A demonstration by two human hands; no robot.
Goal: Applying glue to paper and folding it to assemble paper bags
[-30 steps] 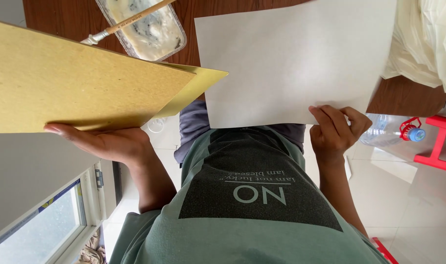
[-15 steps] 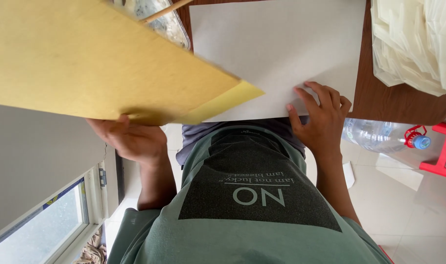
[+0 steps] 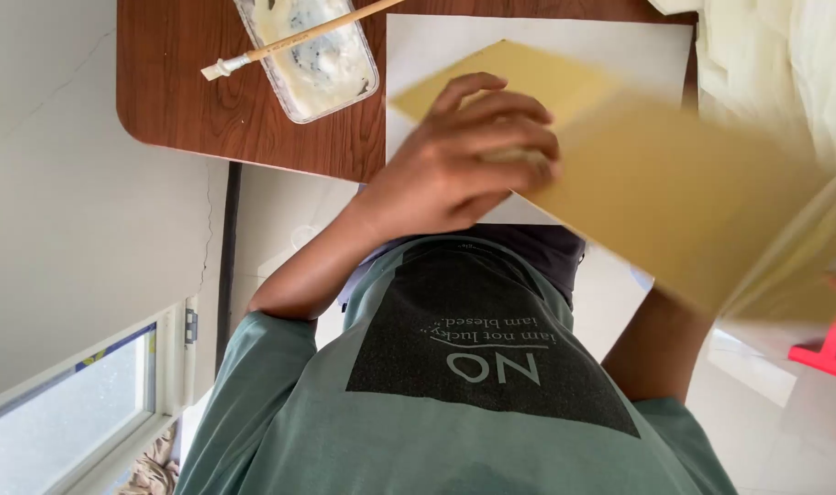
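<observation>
My left hand [image 3: 464, 156] is curled on the near edge of a yellow cardboard sheet [image 3: 693, 192] and grips it. The sheet is blurred and slants from the table's middle toward the lower right. It lies over a white paper sheet [image 3: 620, 46] on the brown wooden table [image 3: 188, 101]. The cardboard hides my right hand; only that forearm [image 3: 656, 353] shows below it. My green shirt with a dark printed panel fills the bottom of the view.
A clear plastic tray [image 3: 331, 69] of whitish paste sits at the table's back left, with a wooden brush [image 3: 289, 38] laid across it. Pale crumpled plastic [image 3: 785, 55] lies at the right. A red frame [image 3: 830, 344] stands on the floor, and a window [image 3: 60, 412] is at the lower left.
The yellow cardboard has swung from the left across to the right, over the white paper. My left hand went with it to the middle, and my right hand is now hidden.
</observation>
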